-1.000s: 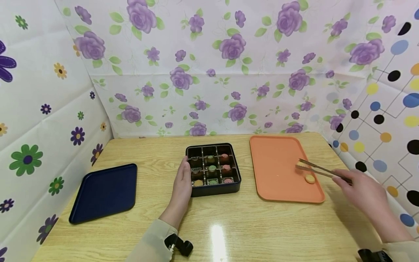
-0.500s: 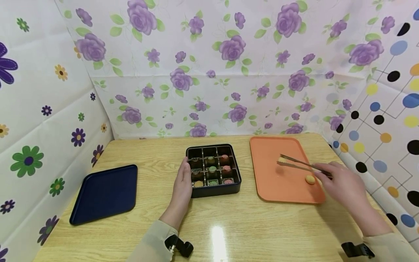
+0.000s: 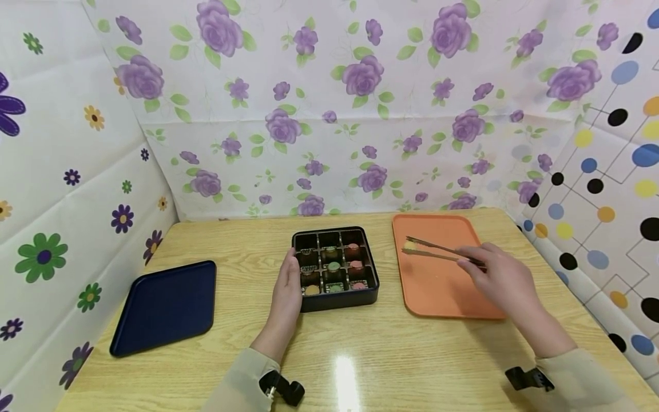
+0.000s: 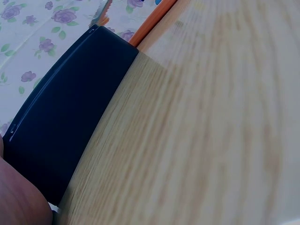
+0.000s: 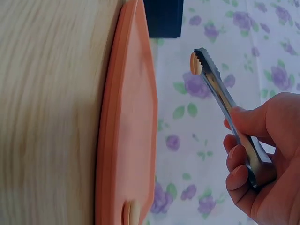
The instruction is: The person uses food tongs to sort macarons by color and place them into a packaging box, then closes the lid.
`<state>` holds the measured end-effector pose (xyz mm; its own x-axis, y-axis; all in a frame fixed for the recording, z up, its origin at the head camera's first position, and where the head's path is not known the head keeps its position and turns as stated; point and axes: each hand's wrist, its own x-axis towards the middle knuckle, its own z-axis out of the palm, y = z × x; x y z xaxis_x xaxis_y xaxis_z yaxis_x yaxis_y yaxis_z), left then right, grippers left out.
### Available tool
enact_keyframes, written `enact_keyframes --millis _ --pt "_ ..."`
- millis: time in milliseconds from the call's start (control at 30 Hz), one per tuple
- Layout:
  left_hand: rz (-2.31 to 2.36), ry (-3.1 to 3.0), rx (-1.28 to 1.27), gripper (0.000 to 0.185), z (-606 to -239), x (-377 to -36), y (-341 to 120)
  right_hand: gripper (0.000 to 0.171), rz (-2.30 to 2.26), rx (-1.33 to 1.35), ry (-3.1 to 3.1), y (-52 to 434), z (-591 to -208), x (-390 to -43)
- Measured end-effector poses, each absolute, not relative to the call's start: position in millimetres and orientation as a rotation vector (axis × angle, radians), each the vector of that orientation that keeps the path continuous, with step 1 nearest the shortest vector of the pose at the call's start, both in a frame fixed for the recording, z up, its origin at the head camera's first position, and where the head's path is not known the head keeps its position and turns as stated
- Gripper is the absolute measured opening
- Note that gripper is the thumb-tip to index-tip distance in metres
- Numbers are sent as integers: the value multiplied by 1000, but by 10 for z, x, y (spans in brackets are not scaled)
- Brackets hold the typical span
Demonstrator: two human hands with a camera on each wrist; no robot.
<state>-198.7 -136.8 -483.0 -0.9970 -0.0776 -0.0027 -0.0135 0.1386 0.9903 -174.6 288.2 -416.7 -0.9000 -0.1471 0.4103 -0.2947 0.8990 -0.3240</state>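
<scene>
My right hand (image 3: 507,283) grips metal tongs (image 5: 261,169) between thumb and curled fingers. Pinched in the serrated tips is a small yellow macaron (image 5: 194,64), held above the left part of the orange tray (image 3: 437,294). My left hand (image 3: 285,286) rests with straight fingers along the left side of a dark box (image 3: 342,299). Its clear insert is divided into compartments: green macarons (image 3: 334,266) fill the middle column and pink ones (image 3: 356,265) the right. A yellow-orange macaron (image 3: 312,290) sits at the front left.
Another yellow macaron (image 5: 133,213) lies on the orange tray, hidden under the right hand in the head view. A dark blue tray (image 3: 165,306) stands on the left of the wooden table (image 3: 401,360). Flowered cloth (image 3: 329,143) hangs behind the table.
My right hand has moved left across the orange tray, carrying the tongs and the macaron toward the box. The left hand stays against the box.
</scene>
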Motion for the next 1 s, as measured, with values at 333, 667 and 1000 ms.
enact_keyframes --millis 333,667,1000 --pt "-2028 -2336 85 68 -4844 -1997 -1379 28 635 411 -2683 2425 -4110 -1868" --pt "-2037 -2330 85 66 -4845 -1986 -1370 27 617 460 -2683 2027 -4105 -1946" --pt "-2021 -2331 81 67 -4851 -1983 -1374 28 663 498 -2683 1682 -4125 -1984"
